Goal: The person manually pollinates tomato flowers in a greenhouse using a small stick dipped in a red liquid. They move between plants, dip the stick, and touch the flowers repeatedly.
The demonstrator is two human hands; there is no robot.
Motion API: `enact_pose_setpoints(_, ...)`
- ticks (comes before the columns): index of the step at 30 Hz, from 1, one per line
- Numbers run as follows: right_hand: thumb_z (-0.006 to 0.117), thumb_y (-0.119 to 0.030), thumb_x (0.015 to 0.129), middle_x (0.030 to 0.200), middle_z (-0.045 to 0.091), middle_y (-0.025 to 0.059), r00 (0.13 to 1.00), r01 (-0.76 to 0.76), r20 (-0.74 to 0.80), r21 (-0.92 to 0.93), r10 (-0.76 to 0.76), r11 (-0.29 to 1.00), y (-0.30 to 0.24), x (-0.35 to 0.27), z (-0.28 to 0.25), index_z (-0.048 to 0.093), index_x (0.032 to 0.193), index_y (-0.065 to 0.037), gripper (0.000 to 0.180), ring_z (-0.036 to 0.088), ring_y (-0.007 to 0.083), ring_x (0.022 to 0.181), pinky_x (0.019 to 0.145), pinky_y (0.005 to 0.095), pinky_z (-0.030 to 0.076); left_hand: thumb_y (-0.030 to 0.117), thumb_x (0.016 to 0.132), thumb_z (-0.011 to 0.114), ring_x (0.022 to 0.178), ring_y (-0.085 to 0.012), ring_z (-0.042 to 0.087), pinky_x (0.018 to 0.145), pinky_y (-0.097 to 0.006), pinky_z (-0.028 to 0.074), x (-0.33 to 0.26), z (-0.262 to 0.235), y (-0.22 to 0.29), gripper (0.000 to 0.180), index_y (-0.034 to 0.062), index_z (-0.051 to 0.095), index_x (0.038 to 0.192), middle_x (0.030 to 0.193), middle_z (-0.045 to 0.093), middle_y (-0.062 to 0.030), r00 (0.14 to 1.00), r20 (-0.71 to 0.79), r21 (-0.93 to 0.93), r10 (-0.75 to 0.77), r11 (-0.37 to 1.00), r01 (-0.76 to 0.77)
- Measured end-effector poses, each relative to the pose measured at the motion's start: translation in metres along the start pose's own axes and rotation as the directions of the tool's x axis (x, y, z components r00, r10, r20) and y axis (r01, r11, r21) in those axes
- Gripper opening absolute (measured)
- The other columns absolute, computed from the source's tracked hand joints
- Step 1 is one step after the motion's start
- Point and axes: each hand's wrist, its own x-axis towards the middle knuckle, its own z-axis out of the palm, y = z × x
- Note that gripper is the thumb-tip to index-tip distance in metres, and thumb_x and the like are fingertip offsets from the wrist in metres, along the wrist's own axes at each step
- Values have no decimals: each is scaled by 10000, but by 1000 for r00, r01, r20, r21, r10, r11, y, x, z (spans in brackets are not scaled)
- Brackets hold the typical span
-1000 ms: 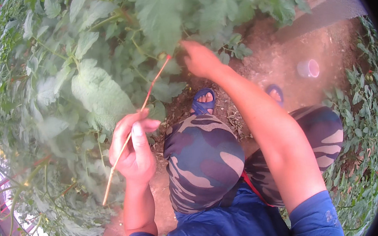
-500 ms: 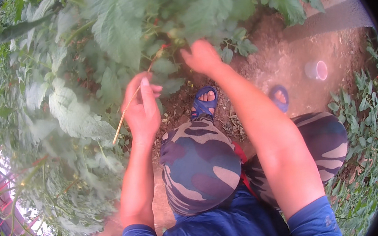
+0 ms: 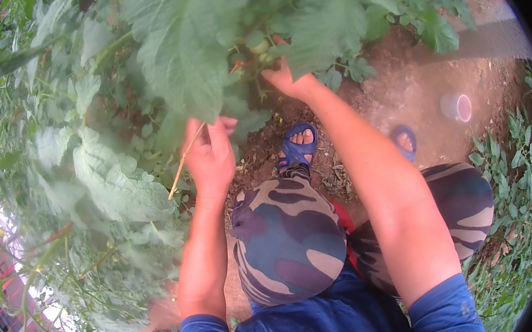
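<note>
My left hand point(image 3: 211, 156) is closed round a thin tan stick point(image 3: 182, 169), held between thumb and fingers. A large tomato leaf point(image 3: 184, 51) covers the fingertips and the stick's upper end. Past that leaf, a small red spot point(image 3: 239, 65) shows among the stems; I cannot tell whether it belongs to the stick. Right beside the green tomatoes point(image 3: 260, 48), my right hand point(image 3: 291, 83) reaches into the tomato plant, thumb and forefinger apart. Nothing shows between them. Another leaf partly hides its other fingers.
Dense tomato foliage point(image 3: 103, 178) fills the left and top. A pale cup point(image 3: 456, 107) lies on the bare soil point(image 3: 394, 79) at right, near a grey slab point(image 3: 485, 42). My sandalled foot point(image 3: 296, 146) and camouflage-clad knee point(image 3: 287, 236) are below my hands.
The view has shifted slightly, so most things sit a little lower and to the right. My right forefinger now points up beside the green tomatoes. The leaf covers more of my left hand and the stick.
</note>
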Motion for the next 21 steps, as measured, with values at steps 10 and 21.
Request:
enact_pose_setpoints(10,720,-369,928,1455,607,162,994,-74,77,-1,74,997,24,6,1,385,1557,-58,778,582,320,1338,1114,395,469,177,1106,549,869,-146,688,760,-281,555,0,-3,-1,311,-59,617,1296,1186,711,-147,998,-46,-35,-40,999,39)
enact_pose_setpoints(21,647,-227,980,1171,691,210,938,211,-129,-523,-322,826,0,-14,-5,554,1438,-50,500,686,359,1003,854,447,558,180,1099,569,865,-143,692,756,-270,552,2,-3,-7,301,-61,621,1273,1168,717,-150,1000,-7,-21,-21,1000,21)
